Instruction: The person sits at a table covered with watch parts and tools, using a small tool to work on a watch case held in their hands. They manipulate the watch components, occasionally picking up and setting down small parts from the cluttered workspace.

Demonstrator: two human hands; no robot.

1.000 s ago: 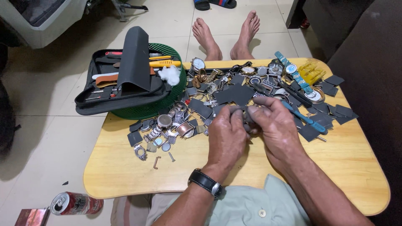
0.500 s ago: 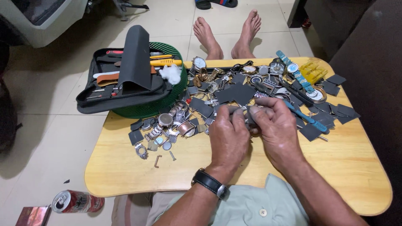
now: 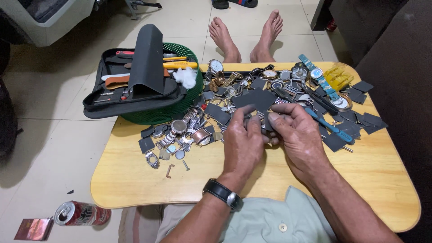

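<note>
Over the middle of a low wooden table (image 3: 135, 180), my left hand (image 3: 243, 144) and my right hand (image 3: 294, 132) are pressed together around a small dark watch part (image 3: 257, 120). Both hands pinch it between fingers and thumb, and most of it is hidden. A black wristwatch (image 3: 221, 193) is on my left wrist. Just beyond my fingers lies a heap of watches, cases and metal bands (image 3: 216, 112). A blue-handled tool (image 3: 330, 127) lies right of my right hand.
An open black tool case (image 3: 130, 85) rests on a green basket (image 3: 180, 110) at the table's far left. Dark square pads (image 3: 362, 119) and a yellow bag (image 3: 337, 77) lie far right. Another person's bare feet (image 3: 247, 33) are beyond the table. A drink can (image 3: 81, 213) lies on the floor.
Both hands have stayed together over the same spot, with the fingers shifting slightly around the small part. Nothing else on the table has moved.
</note>
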